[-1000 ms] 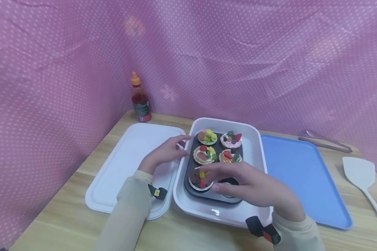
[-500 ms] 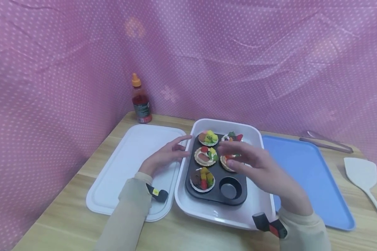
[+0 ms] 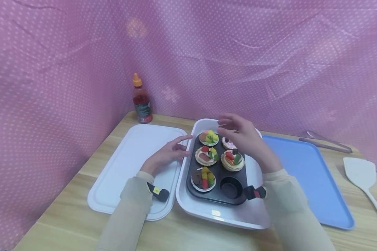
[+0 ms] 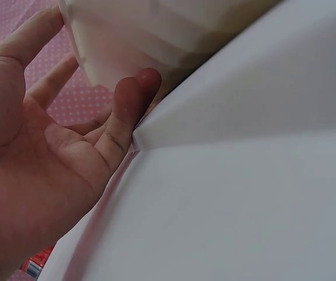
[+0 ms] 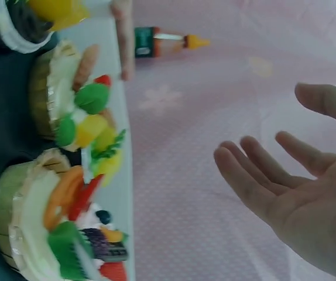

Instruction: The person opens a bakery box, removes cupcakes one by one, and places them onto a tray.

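In the head view, a dark muffin pan [image 3: 204, 196] lies inside a white rectangular bin [image 3: 220, 218]. Fruit-topped tarts fill several of its cups: a chocolate one [image 3: 203, 179] at front left, cream ones [image 3: 232, 161] behind it, and a pink one [image 3: 227, 143] partly hidden at the back right. The front right cup [image 3: 230, 188] shows its bare dark bottom. My left hand [image 3: 164, 153] is at the bin's left rim, fingers spread, seemingly touching it. Above the back right tarts hovers my right hand [image 3: 242, 137], fingers loosely bent, holding nothing, as the right wrist view confirms.
A white tray or lid [image 3: 122, 170] lies left of the bin, partly under my left forearm. At right are a blue tray [image 3: 304, 177], metal tongs [image 3: 326, 143] and a white spatula [image 3: 359, 172]. A sauce bottle [image 3: 142, 104] stands at the back left, before a pink curtain.
My right hand has moved from above the chocolate tart up and back to the far right tarts, uncovering the front right cup. My left hand has stayed at the rim.
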### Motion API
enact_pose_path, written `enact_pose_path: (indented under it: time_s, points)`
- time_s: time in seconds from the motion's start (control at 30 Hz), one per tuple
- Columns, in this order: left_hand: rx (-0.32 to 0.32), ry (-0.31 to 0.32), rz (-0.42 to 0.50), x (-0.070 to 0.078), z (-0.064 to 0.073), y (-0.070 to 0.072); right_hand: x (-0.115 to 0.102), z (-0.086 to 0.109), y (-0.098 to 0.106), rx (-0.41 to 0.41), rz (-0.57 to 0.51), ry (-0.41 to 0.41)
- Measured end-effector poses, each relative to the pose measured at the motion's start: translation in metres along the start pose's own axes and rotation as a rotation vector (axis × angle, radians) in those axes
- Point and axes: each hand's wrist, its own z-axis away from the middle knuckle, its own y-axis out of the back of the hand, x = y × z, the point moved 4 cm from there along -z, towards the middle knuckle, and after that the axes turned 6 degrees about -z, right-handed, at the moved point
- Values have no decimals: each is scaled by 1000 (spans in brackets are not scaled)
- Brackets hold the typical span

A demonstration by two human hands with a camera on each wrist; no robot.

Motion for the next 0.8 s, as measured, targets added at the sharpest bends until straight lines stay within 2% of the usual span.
enact_pose_path:
  time_s: [0.1, 0.27, 0.4, 0.57, 0.8]
  points:
    - [0, 13, 3, -1, -1, -1, 12, -14, -3, 44, -7, -39]
    - [10, 9, 4, 0, -1, 0, 29, -35, -10, 62, -57, -65]
    - [5, 7, 21, 0, -2, -1, 45, -50, -18, 78, -91, -117]
    - [-2, -3, 39, -1, -4, -2, 61, -57, -27, 73, -142, -182]
    - [1, -4, 29, -3, -5, -1, 69, -60, -34, 76, -216, -218]
